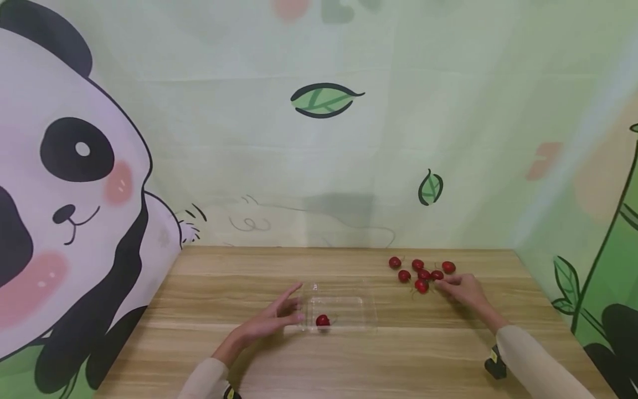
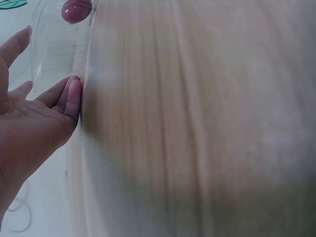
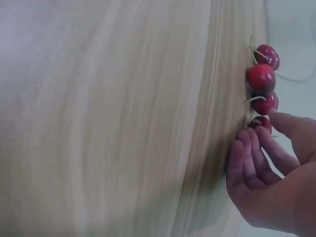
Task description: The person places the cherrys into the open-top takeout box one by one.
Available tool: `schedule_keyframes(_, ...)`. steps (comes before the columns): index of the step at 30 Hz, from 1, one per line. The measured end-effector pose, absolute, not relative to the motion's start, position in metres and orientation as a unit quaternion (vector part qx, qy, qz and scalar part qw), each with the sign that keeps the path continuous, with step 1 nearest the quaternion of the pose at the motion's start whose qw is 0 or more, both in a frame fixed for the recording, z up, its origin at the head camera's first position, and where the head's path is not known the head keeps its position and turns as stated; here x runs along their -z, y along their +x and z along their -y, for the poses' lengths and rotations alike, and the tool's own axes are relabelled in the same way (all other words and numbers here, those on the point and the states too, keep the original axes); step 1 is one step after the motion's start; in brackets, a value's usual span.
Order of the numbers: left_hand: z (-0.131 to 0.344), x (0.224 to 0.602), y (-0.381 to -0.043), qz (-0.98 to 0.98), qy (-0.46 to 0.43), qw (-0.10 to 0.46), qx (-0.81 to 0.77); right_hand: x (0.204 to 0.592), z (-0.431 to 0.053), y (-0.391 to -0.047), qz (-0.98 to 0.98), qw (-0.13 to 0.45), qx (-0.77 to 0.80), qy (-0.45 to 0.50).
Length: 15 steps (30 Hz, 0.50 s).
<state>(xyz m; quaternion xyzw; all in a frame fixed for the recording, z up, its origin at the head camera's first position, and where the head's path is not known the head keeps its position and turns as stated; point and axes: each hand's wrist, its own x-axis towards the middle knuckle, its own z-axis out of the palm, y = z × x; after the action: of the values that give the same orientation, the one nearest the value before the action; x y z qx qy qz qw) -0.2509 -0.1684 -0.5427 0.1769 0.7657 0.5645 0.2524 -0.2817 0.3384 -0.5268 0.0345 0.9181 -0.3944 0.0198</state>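
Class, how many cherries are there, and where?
8: one cherry in the clear box; seven cherries grouped on the table by the right hand, which may hide more.

a container point(image 1: 349, 313) stands on the counter point(image 1: 349, 366), one cherry point(image 1: 323, 321) inside, front left. the other cherries point(image 1: 423, 275) lie right of it, toward the counter's back edge.

Bare tabletop point(image 1: 423, 354) offers a passage between the clear plastic container point(image 1: 349, 313) and the cherries point(image 1: 421, 286), with more room along the near side. The left hand point(image 1: 274, 317) blocks the container's left end; the right hand point(image 1: 464, 289), the cluster's near right. Closely spaced cherries leave narrow gaps, and the printed backdrop point(image 1: 249, 138) bounds the rear.
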Motion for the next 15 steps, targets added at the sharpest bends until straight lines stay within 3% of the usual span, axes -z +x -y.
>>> schedule_keyframes(15,0.1686,0.5438,-0.2508,-0.765,0.177,0.253,-0.565,0.5338,-0.3363,-0.2874,-0.925,0.002,0.377,0.045)
